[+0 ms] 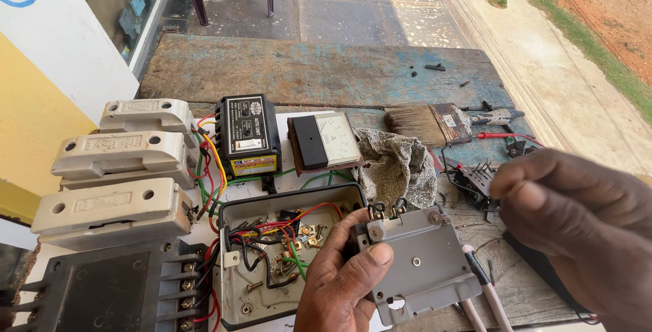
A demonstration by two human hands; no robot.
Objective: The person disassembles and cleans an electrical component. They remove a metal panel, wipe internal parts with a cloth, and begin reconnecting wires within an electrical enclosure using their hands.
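My left hand (346,278) grips a grey metal cover plate (424,257) with screw terminals along its top edge; the thumb lies on the plate's left side. To its left sits an open grey switch box (234,284) full of red, black and green wires. My right hand (577,223) hovers close to the camera at the right, with fingers pinched together near the plate's upper right corner. Whether it holds anything small cannot be made out.
Three white porcelain fuse carriers (122,155), a black relay unit (248,135), an analogue meter (326,142), a rag (397,166), a paint brush (428,123), a screwdriver (499,116) and pink-handled tools (485,291) lie on the worn wooden bench (312,70). A black terminal block (109,291) sits at front left.
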